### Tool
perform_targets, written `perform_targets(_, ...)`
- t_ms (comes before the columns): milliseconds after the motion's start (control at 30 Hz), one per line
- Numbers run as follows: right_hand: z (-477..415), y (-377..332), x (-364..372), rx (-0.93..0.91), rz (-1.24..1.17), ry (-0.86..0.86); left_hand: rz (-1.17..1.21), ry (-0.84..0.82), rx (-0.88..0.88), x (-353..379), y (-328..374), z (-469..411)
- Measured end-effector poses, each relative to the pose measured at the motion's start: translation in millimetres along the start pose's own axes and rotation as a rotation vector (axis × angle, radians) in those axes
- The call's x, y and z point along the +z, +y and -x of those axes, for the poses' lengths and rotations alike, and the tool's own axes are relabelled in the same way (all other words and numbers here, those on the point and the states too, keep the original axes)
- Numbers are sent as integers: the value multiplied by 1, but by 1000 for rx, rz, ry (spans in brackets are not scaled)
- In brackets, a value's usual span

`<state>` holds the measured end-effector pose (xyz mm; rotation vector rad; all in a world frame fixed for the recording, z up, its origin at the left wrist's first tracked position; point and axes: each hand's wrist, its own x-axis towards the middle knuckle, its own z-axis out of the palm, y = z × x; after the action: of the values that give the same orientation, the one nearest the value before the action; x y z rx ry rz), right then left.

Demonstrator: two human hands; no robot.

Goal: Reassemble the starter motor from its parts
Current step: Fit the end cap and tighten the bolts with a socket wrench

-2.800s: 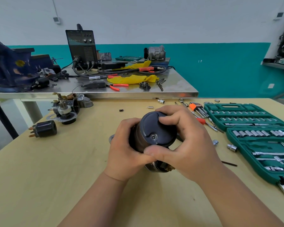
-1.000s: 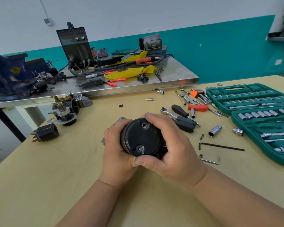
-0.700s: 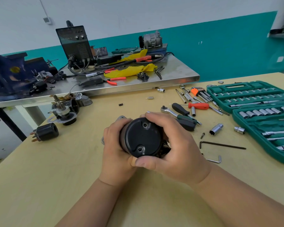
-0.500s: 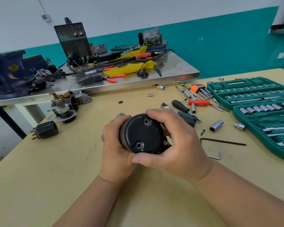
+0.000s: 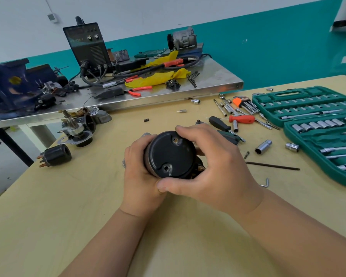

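The starter motor body (image 5: 171, 154) is a dark cylinder whose black end cap, with two bolt holes, faces me above the middle of the wooden table (image 5: 68, 206). My left hand (image 5: 141, 176) grips its left side. My right hand (image 5: 214, 166) wraps round its right side, thumb at the cap's lower rim and fingers over the top. The far end of the body is hidden behind my hands. A black solenoid (image 5: 55, 155) with copper terminals lies to the left. The drive-end assembly (image 5: 78, 128) with its shaft and spring sits behind it.
Green socket-set cases (image 5: 318, 124) lie open at the right. Loose sockets (image 5: 263, 147), screwdrivers (image 5: 242, 119), hex keys (image 5: 272, 165) and small bolts are scattered right of my hands. A steel bench (image 5: 218, 80) with a welder (image 5: 88, 47), pliers and yellow rags stands behind.
The motor body has come down closer to the table and its cap has turned slightly, so the holes now sit upper right and lower middle. Both hands keep their grip.
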<state>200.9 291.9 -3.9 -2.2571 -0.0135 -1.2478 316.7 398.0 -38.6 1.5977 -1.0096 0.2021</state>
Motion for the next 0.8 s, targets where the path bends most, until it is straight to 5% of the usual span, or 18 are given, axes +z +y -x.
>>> perform_targets(800, -2, -8, -4, -20, 45, -32, 7, 12, 15, 0, -6, -3)
